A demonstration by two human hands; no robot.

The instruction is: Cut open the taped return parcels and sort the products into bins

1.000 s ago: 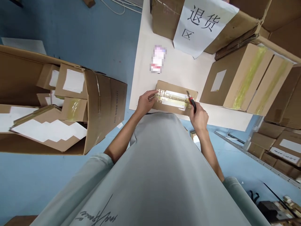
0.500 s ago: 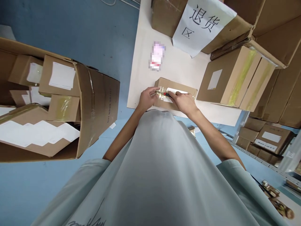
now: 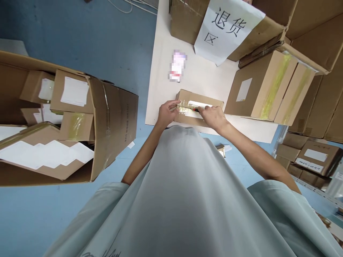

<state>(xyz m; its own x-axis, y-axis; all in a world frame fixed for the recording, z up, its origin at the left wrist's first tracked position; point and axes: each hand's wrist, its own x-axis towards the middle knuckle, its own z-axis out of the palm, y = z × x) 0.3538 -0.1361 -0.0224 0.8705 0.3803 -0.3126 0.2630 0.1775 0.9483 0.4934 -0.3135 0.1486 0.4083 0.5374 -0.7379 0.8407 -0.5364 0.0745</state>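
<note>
A small cardboard box (image 3: 195, 95) with clear tape and a white label lies on the white table near its front edge. My left hand (image 3: 166, 115) is at the box's left end, its fingers reaching over the top and holding it. In my right hand (image 3: 214, 117) is a utility knife (image 3: 196, 110) with a red and black body, the fingers closed round it. The knife lies over the label and the taped seam. Its blade is too small to make out clearly.
A blurred-out phone-like object (image 3: 177, 66) lies on the white table (image 3: 160, 85) beyond the box. Taped cartons (image 3: 249, 89) stand to the right, below a paper sign (image 3: 227, 28). At the left, a large open carton (image 3: 115, 125) holds several labelled boxes.
My right hand has drawn the utility knife rightward along the box, away from the left hand. A seam line now shows in the tape. My left hand stays at the left end.
</note>
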